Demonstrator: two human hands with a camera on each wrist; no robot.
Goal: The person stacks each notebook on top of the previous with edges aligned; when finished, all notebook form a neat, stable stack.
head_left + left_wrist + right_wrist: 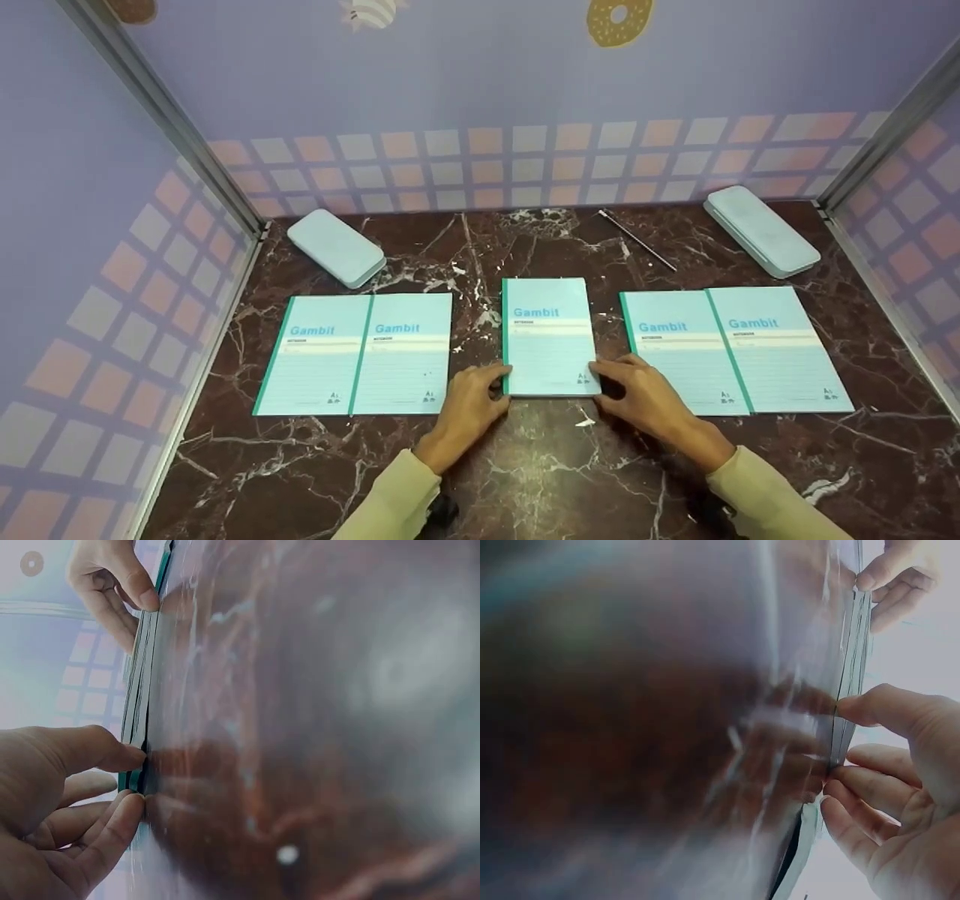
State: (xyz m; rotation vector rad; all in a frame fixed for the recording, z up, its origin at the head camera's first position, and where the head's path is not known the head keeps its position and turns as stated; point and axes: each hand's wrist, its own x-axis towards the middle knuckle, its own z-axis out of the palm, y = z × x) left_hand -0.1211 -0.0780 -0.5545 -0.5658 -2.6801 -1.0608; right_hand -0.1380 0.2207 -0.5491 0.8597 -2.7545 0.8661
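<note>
A small stack of pale blue "Gambit" notebooks (547, 356) with green spines lies flat in the middle of the table. My left hand (469, 401) holds its lower left corner, thumb at the near edge and fingers against the spine. At the lower right corner, my right hand (649, 397) grips it in the same way, partly covering a notebook (679, 356) behind. Both wrist views show the layered page edges (139, 701) between the hands, at table level. In the right wrist view, the right hand (900, 780) has its thumb and fingertips on the stack's corner.
Two matching notebooks (405, 360) lie side by side at left, and another pair (780, 352) at right. Pale cases stand at the back left (336, 247) and back right (761, 231). A thin pen (637, 240) lies between them. Patterned walls (525, 90) enclose the marble-look table (547, 480).
</note>
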